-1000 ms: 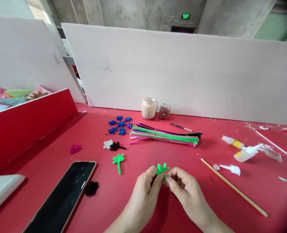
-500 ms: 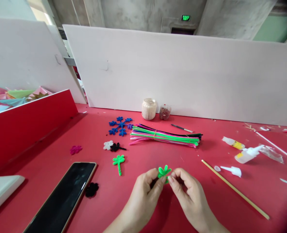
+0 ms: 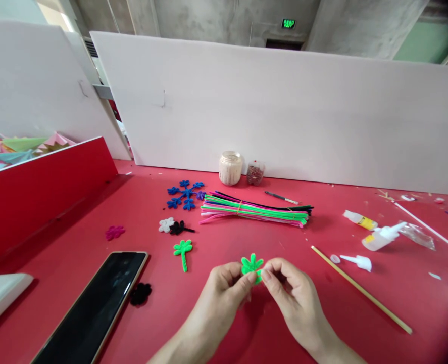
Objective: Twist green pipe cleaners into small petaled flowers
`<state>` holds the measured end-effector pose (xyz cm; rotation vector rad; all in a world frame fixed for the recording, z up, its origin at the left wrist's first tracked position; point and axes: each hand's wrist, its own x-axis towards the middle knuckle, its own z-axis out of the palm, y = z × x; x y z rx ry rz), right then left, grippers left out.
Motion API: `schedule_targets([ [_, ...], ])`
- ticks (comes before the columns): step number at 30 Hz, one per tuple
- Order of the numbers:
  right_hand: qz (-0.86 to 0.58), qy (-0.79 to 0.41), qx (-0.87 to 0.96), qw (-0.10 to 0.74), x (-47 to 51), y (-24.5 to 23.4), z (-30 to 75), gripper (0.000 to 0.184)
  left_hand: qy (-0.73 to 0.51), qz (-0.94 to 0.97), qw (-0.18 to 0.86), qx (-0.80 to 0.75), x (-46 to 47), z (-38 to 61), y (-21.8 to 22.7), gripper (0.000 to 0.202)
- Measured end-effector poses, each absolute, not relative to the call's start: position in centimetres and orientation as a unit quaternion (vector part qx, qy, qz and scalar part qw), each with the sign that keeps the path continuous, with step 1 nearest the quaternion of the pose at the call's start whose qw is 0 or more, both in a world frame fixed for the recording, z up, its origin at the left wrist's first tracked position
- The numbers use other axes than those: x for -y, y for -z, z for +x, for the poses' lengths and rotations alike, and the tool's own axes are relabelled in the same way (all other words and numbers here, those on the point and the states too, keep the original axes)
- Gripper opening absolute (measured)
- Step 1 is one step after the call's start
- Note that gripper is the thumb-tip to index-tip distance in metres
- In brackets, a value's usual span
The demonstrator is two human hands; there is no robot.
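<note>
Between my hands, just above the red table, is a green pipe-cleaner flower [image 3: 251, 264] with several looped petals. My left hand [image 3: 224, 293] pinches it from the left, thumb across its lower part. From the right, my right hand [image 3: 294, 298] pinches its lower right edge between thumb and forefinger. Fingers partly hide the flower's underside. Left of my hands lies a similar green flower with a twisted stem [image 3: 183, 253]. Beyond my hands lies a bundle of coloured pipe cleaners [image 3: 256, 210], held by bands.
A phone [image 3: 95, 303] lies at left beside a black flower [image 3: 141, 293]. Blue [image 3: 187, 193], white [image 3: 166, 225] and magenta flowers [image 3: 115, 232] lie farther off. A wooden stick [image 3: 360, 288] and glue bottles [image 3: 383, 236] are at right. Jars [image 3: 230, 168] stand before a white partition [image 3: 284, 111].
The green flower has turned so more of its petals face me, and my hands still pinch it. The whole view has shifted slightly.
</note>
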<state>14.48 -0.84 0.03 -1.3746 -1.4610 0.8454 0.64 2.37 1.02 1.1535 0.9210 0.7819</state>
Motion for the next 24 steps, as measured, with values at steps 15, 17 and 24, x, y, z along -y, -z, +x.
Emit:
schedule_targets([
  [15, -0.549, -0.369, 0.627, 0.411, 0.67, -0.65, 15.18, 0.015, -0.327, 0.525, 0.655, -0.434, -2.47, 0.77, -1.4, 0.03],
  [17, -0.55, -0.359, 0.631, 0.413, 0.73, -0.57, 15.09, 0.016, -0.32, 0.538, 0.646, -0.437, -2.43, 0.77, -1.46, 0.03],
  [24, -0.543, -0.357, 0.629, 0.426, 0.83, -0.35, 15.05, 0.017, -0.308, 0.584, 0.622, -0.421, -2.41, 0.59, -1.31, 0.029],
])
